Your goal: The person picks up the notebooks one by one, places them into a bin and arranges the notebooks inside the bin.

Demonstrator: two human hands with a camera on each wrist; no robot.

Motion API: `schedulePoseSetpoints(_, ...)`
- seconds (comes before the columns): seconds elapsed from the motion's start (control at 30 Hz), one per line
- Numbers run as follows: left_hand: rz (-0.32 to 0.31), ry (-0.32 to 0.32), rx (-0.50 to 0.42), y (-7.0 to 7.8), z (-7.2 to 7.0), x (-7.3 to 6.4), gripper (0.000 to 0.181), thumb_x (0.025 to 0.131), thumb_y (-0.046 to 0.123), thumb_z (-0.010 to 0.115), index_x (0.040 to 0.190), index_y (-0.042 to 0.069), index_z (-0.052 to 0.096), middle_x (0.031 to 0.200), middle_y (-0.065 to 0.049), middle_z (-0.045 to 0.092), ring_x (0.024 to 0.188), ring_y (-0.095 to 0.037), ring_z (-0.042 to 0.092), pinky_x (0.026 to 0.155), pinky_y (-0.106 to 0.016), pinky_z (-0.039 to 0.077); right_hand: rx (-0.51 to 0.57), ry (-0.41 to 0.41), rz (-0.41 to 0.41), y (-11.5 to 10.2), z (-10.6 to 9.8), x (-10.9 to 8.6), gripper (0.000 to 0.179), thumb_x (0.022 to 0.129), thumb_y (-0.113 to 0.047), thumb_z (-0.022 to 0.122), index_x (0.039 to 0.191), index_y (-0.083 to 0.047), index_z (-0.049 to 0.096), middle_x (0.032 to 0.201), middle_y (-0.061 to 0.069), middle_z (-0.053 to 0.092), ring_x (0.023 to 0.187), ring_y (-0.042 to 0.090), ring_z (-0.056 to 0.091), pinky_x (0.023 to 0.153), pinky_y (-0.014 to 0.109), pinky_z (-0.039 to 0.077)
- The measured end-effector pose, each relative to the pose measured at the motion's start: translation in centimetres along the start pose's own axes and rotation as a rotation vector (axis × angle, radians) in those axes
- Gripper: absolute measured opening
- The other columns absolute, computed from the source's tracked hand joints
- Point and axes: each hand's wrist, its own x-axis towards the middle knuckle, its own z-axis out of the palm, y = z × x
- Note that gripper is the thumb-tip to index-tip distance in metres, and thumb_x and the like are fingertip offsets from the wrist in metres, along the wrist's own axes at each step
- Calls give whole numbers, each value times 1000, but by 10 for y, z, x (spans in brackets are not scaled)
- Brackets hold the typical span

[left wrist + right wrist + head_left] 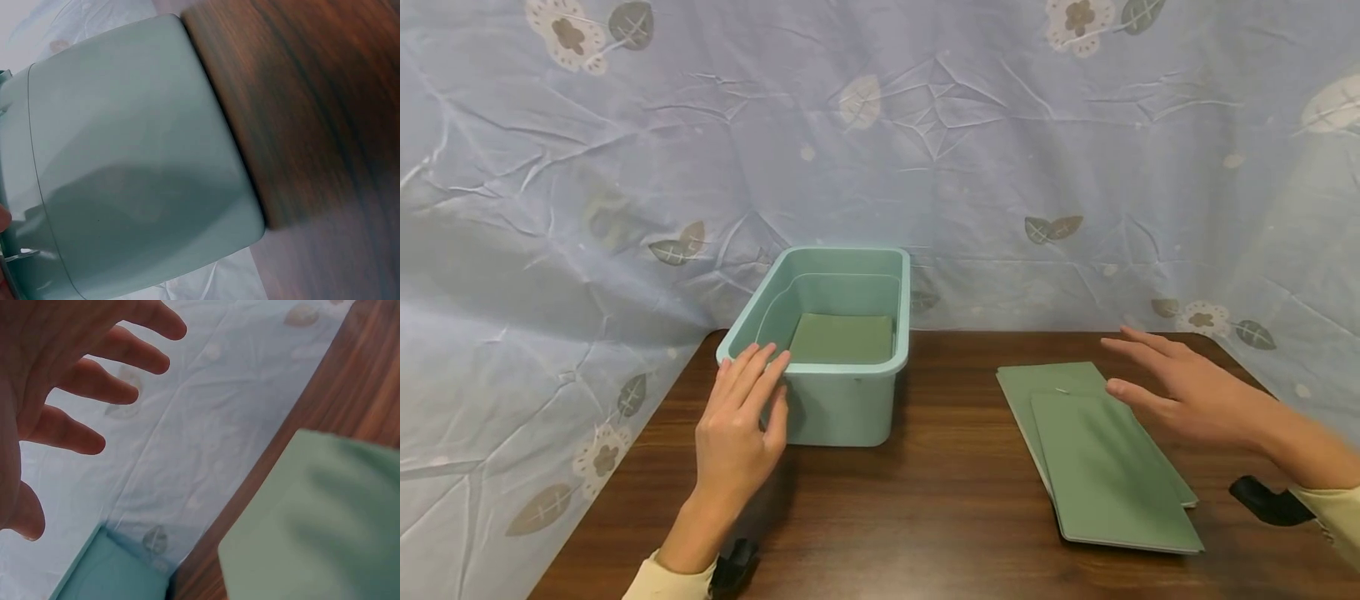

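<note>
My left hand (pixel 741 425) is at the near left corner of a pale teal plastic bin (pixel 842 408), its fairly straight fingers resting at the rim. In the left wrist view the outer wall of the bin (pixel 144 156) fills most of the picture, with fingertips just showing at the left edge. Inside the bin lies a flat green notebook (pixel 842 337). My right hand (pixel 1195 392), fingers spread and holding nothing, hovers over the right side of a loose stack of green notebooks. The top notebook (pixel 1112 475) lies askew over a lower one (pixel 1045 379) and carries the hand's shadow.
Everything stands on a dark brown wooden table (pixel 955 517). A pale blue cloth (pixel 970 167) with flowers and leaves hangs behind it and down the left side. Black straps (pixel 1270 502) show at both wrists, by the pale yellow sleeves.
</note>
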Motion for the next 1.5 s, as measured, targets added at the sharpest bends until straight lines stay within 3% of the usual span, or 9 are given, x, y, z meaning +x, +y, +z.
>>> schedulePoseSetpoints(0.2,2,6,1,0,0,0,43,86,2,64,128,8,67,129,-12,67,123,-34,60,109,-56,41,-25,28,49,15,-3,-17,62,99,-49,53,153,-24,36,163,16,23,141,51,29,99,67,32)
schedulePoseSetpoints(0.47,7,12,3,0,0,1,43,85,2,64,127,9,67,128,-12,67,123,-34,60,110,-56,40,-38,-4,78,29,-6,-32,64,100,-48,51,154,-19,33,159,23,28,139,52,31,96,66,34)
schedulePoseSetpoints(0.73,5,16,4,0,0,-1,43,84,1,65,126,8,68,127,-12,68,122,-34,61,108,-57,41,-17,-7,115,34,3,-47,61,101,-48,48,153,-20,34,152,21,39,125,50,50,83,59,48)
schedulePoseSetpoints(0.97,10,9,2,-1,0,-1,43,85,0,65,127,8,67,128,-12,67,123,-34,60,109,-56,41,233,-107,250,50,24,-66,60,106,-47,34,154,-11,31,151,28,39,125,55,48,79,55,52)
schedulePoseSetpoints(1.07,13,8,1,-1,1,0,42,85,1,65,127,8,67,129,-12,67,124,-34,60,109,-56,41,488,-195,328,64,37,-74,64,107,-46,29,156,-5,22,155,31,29,126,46,53,82,52,56)
schedulePoseSetpoints(1.2,10,6,2,0,1,1,42,85,1,65,127,8,67,129,-12,67,123,-33,60,109,-55,41,806,-277,453,81,52,-84,69,107,-45,29,156,1,13,152,25,38,116,21,65,88,47,58)
schedulePoseSetpoints(1.27,8,6,2,0,1,0,42,85,1,65,127,8,67,129,-12,67,123,-33,60,109,-55,41,854,-288,493,85,57,-88,72,107,-46,29,155,5,11,146,25,45,111,18,67,87,47,58)
schedulePoseSetpoints(1.33,6,3,2,0,1,0,42,85,1,65,127,8,67,128,-12,67,124,-33,60,110,-55,41,856,-289,529,86,62,-90,76,107,-48,28,154,9,9,137,28,50,109,23,67,86,48,58)
schedulePoseSetpoints(1.5,4,5,4,0,0,0,42,86,2,65,127,8,67,128,-12,67,123,-33,60,110,-55,41,860,-284,650,82,69,-92,88,102,-60,28,153,11,11,123,21,58,102,29,69,85,46,59)
